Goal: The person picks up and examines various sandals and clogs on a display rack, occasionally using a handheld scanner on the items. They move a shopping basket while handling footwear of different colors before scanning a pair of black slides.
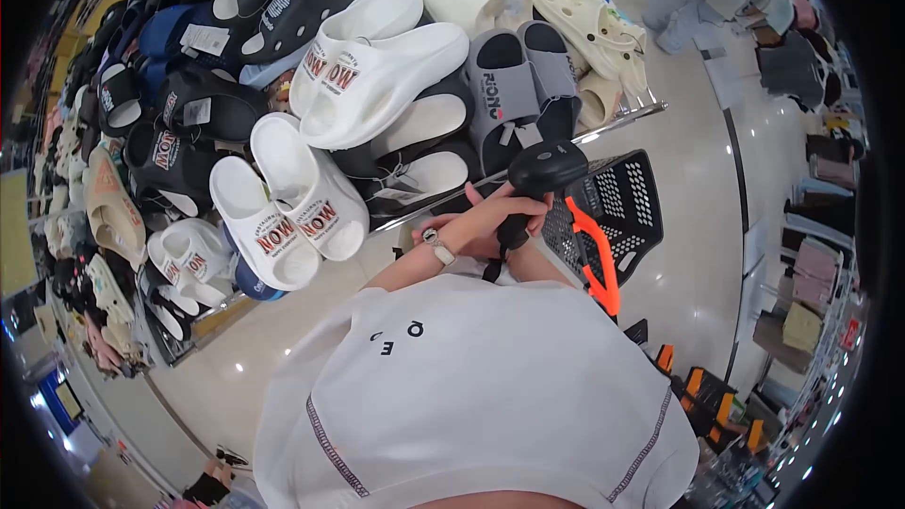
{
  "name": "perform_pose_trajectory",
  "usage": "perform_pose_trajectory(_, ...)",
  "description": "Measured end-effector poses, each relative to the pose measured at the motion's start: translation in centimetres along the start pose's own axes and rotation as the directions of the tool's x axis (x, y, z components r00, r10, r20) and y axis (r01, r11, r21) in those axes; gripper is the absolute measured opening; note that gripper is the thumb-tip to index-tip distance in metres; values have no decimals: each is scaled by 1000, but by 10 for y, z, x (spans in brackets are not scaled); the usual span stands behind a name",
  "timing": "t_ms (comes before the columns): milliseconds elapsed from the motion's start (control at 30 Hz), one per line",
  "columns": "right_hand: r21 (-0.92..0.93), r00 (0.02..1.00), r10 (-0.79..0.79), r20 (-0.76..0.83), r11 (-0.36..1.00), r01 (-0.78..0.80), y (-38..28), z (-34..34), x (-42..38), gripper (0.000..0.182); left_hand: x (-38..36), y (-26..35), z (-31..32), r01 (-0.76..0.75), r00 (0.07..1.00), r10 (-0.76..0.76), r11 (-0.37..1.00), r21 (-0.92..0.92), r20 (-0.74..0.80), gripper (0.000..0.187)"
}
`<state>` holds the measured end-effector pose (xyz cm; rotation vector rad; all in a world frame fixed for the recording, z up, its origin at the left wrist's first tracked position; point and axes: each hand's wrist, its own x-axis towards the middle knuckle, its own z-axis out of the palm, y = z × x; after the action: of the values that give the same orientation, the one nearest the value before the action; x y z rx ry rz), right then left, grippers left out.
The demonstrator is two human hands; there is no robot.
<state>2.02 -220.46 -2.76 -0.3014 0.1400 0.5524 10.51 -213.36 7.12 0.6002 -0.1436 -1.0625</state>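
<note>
My left hand point(509, 210), with a light-banded watch point(436, 243) on its wrist, is wrapped round the handle of a black handheld scanner point(549, 167). The scanner's rounded head points up and right. My right hand point(459, 234) lies crossed beneath my left wrist, mostly hidden, so its grip cannot be made out. Just beyond both hands are grey slides point(504, 85) with black insoles and black slides point(429, 179) on the rack's front edge. White slides point(292, 212) with red and black lettering lie to the left.
A black perforated basket point(617, 212) with an orange handle point(601, 269) stands right of my hands. The rack's metal rail point(622, 121) runs close in front. Cream clogs point(603, 33) sit at its right end. More goods line the far right shelves point(811, 273).
</note>
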Motion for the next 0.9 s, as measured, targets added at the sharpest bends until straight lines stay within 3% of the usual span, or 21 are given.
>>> perform_pose_trajectory(167, -92, 994, 0, -107, 996, -10, -93, -45, -17, 65, 61, -15, 11, -113, 993, 112, 994, -12, -35, 23)
perform_pose_trajectory(267, -154, 986, -19, -165, 988, -6, -147, -66, -23, 58, 98, -17, 28, -91, 990, 90, 996, -3, -112, 23)
perform_pose_trajectory(333, -181, 977, -19, -210, 983, -20, -170, -78, -30, 54, 117, -16, 39, -220, 905, 306, 931, 291, -296, 21)
perform_pose_trajectory(367, -192, 972, -14, -234, 981, -32, -178, -50, -27, 52, 130, -16, 34, -220, 854, 389, 872, 436, -347, 20)
perform_pose_trajectory(400, -243, 897, -103, -429, 970, -4, -199, -15, -43, 53, 136, -17, 34, -103, 780, 431, 802, 588, -452, 21)
perform_pose_trajectory(467, -98, 983, -49, -178, 995, 32, -232, -23, -58, 52, 146, -15, 34, 177, 663, 623, 408, 896, -415, 32)
perform_pose_trajectory(500, -97, 984, -24, -177, 995, 7, -240, -28, -60, 52, 150, -17, 33, 186, 646, 630, 419, 889, -432, 32)
perform_pose_trajectory(533, -348, 974, -163, -157, 932, 100, -244, -33, -59, 53, 152, -21, 31, 208, 641, 711, 202, 957, -289, 38)
perform_pose_trajectory(567, -573, 952, -291, -96, 798, 186, -249, -37, -58, 54, 154, -25, 31, 230, 644, 754, -27, 973, -131, 45)
perform_pose_trajectory(600, -571, 957, -273, -99, 803, 170, -253, -39, -54, 54, 157, -29, 32, 244, 635, 758, -16, 970, -148, 45)
perform_pose_trajectory(667, -757, 972, -158, -175, 653, -30, -265, -36, -48, 54, 168, -38, 36, 257, 706, 706, -191, 947, -49, 59)
perform_pose_trajectory(700, -733, 959, -264, -104, 672, 106, -261, -18, -43, 52, 176, -49, 28, 299, 689, 725, -266, 916, -14, 64)
perform_pose_trajectory(833, -720, 944, -316, -90, 676, 158, -264, -11, -32, 47, 179, -44, 30, 282, 702, 712, -306, 909, 22, 59)
perform_pose_trajectory(900, -647, 897, -366, -247, 751, 129, -267, -20, -33, 44, 178, -41, 29, 244, 735, 640, -557, 794, 224, 55)
